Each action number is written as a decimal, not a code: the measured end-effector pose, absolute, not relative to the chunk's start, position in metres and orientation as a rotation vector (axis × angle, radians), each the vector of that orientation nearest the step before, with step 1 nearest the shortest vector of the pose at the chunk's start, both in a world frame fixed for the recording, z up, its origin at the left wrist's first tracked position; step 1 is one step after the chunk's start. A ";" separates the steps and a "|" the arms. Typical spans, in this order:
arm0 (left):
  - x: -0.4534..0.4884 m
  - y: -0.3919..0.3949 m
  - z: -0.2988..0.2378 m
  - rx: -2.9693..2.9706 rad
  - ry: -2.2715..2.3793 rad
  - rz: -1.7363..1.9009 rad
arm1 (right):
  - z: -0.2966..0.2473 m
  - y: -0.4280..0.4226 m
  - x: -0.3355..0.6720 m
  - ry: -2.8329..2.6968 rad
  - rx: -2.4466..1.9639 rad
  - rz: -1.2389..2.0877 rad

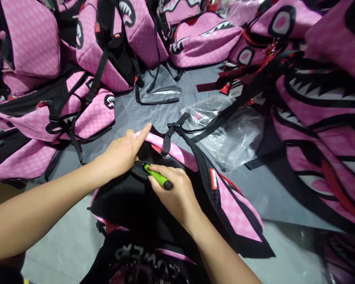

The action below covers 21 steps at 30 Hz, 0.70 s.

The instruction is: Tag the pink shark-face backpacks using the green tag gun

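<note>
A pink and black backpack (154, 201) lies across the front of the table, its black side facing up. My left hand (126, 148) is closed on its upper left edge, with the index finger stretched along the pink trim. In my right hand (177, 185) is a lime-green pen-shaped tool (158, 176) with black ends. Its dark tip points left, at the black fabric beside my left fingers; whether it touches is hidden. A black shoulder strap (205, 169) with a small red label (214, 179) runs down the right side of this backpack.
Pink backpacks with shark-mouth prints are piled at the left (88, 114), the back (205, 39) and the right (319, 110) of the grey table (130, 110). Crumpled clear plastic (233, 134) lies behind the backpack, near loose black straps (158, 101) and a white tag (236, 88).
</note>
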<state>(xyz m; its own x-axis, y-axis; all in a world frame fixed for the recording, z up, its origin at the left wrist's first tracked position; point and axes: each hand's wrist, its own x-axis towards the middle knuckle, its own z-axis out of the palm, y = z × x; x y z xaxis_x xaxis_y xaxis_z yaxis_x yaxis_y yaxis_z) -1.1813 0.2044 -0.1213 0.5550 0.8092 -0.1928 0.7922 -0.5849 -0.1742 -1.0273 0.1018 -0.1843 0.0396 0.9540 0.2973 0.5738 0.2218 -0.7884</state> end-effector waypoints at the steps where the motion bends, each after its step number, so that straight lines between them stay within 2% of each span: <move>1: -1.181 0.204 -0.121 -2.711 -1.413 0.394 | -0.184 0.101 -1.025 -1.658 -1.458 0.556; 21: -1.182 0.208 -0.121 -2.798 -1.400 0.344 | -0.184 0.114 -1.032 -1.553 -1.332 0.759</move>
